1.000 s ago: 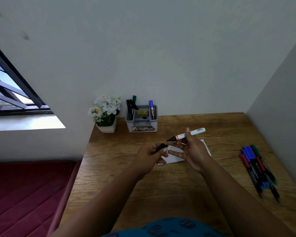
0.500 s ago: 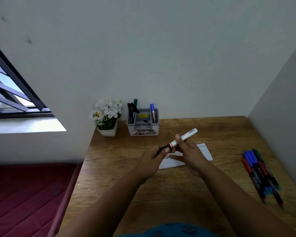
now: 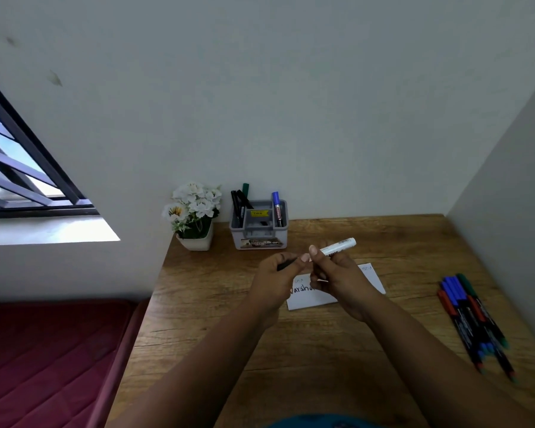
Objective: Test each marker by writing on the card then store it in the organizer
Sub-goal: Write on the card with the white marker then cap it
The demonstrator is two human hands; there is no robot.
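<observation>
My right hand (image 3: pixel 337 274) grips a white marker (image 3: pixel 338 247) by its barrel, tail pointing up and to the right. My left hand (image 3: pixel 275 278) holds the marker's black cap (image 3: pixel 286 264) end, pressed against the barrel's front. Both hands hover above a white card (image 3: pixel 368 282) with handwriting that lies on the wooden desk (image 3: pixel 322 335). A grey organizer (image 3: pixel 260 233) stands at the back against the wall, with black and green markers in its left slot and a blue marker (image 3: pixel 277 208) in its right slot. Several loose markers (image 3: pixel 473 316) lie at the desk's right side.
A small white pot of white flowers (image 3: pixel 195 214) stands left of the organizer. Walls close the desk at the back and on the right. A dark red mattress (image 3: pixel 50 359) lies below the desk's left edge, under a barred window (image 3: pixel 19 168).
The cap, apart from the marker a second ago, has been brought onto the marker's tip. Both hands have stayed above the card.
</observation>
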